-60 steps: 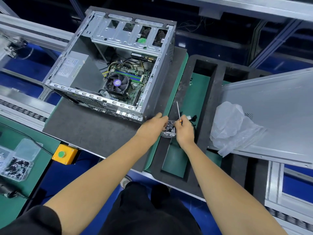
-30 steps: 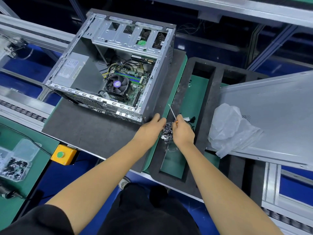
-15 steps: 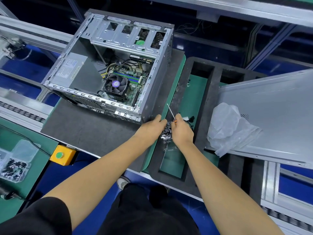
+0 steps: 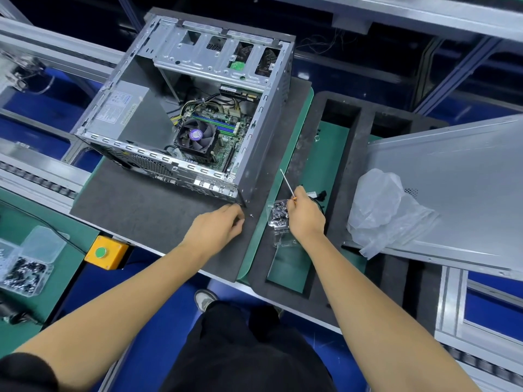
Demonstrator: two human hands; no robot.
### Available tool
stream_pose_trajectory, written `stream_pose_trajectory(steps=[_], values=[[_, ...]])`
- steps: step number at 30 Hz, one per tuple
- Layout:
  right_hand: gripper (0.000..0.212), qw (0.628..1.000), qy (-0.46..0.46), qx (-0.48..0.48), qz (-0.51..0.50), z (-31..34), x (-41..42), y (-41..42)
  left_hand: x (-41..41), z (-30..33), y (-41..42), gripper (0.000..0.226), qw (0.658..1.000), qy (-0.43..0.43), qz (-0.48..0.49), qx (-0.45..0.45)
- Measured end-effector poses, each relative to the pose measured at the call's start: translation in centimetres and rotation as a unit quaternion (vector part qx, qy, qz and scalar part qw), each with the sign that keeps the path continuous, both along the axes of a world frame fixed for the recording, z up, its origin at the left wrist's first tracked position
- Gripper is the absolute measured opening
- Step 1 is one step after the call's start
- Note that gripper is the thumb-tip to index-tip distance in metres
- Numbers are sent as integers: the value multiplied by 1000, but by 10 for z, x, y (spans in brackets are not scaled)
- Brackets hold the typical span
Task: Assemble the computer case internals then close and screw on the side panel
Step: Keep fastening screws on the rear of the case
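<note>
Head view: computer case [image 4: 192,108] is seen lying open on the dark foam mat [image 4: 147,205], motherboard and cooler fan [image 4: 196,138] exposed. Side panel [image 4: 452,193] is off, well apart from the case on its right, resting tilted across the black foam tray [image 4: 343,171], with a crumpled plastic bag [image 4: 387,210] lying on it.

Right hand [image 4: 305,217] is held just right of the case's near corner, over a small clear screw box [image 4: 278,217] that sits in the tray. A thin screwdriver [image 4: 287,183] is gripped in it, shaft pointing up toward the case. Fingertips appear to be dipped at the box; whether a screw is pinched cannot be told.

Left hand [image 4: 215,229] is placed on the mat just below the case's near corner, fingers curled in with tips close together. Something tiny may be pinched, but that cannot be told. A single loose screw [image 4: 251,215] is seen on the mat between the two hands.

Step judged: screws are being fetched and laid out, internals work not finished, panel not yet fitted. Task is judged early to middle.

Next move is judged to need a screw picked cleanly from the box or mat, carried to a mounting hole inside the case, and the screwdriver tip seated on it. Small parts, so a fine pinch is required; dropping one into the case is the risk.

Far left of the case, a yellow button box [image 4: 106,253] and a tub of dark screws [image 4: 24,271] are seen.
</note>
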State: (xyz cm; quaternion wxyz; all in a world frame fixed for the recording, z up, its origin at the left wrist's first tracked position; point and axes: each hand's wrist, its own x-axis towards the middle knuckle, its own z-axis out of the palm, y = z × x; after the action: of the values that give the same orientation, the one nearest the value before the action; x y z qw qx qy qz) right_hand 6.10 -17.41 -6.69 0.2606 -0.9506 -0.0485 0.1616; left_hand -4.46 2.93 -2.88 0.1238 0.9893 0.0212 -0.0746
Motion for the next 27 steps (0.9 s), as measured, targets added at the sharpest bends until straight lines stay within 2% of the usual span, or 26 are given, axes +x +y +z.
stream_pose_trajectory(steps=[3,9,12,15,20,27], values=[[14,1000,-3,3,-2,-1,0,0,0,-2,8,14,999,2,44,-25],[18,1000,6,13,-10,-3,0,0,2,-6,2,22,998,11,51,-46],[20,998,27,44,-36,-5,1,0,1,-6,-6,25,998,-35,24,-38],[22,996,36,58,-50,-8,1,0,7,-1,-24,17,997,-49,-13,-59],[23,997,31,63,-44,-9,1,-1,36,7,-52,18,996,-7,-28,-86],[22,996,40,68,-45,-8,0,-1,58,7,-63,15,994,74,-41,-64]])
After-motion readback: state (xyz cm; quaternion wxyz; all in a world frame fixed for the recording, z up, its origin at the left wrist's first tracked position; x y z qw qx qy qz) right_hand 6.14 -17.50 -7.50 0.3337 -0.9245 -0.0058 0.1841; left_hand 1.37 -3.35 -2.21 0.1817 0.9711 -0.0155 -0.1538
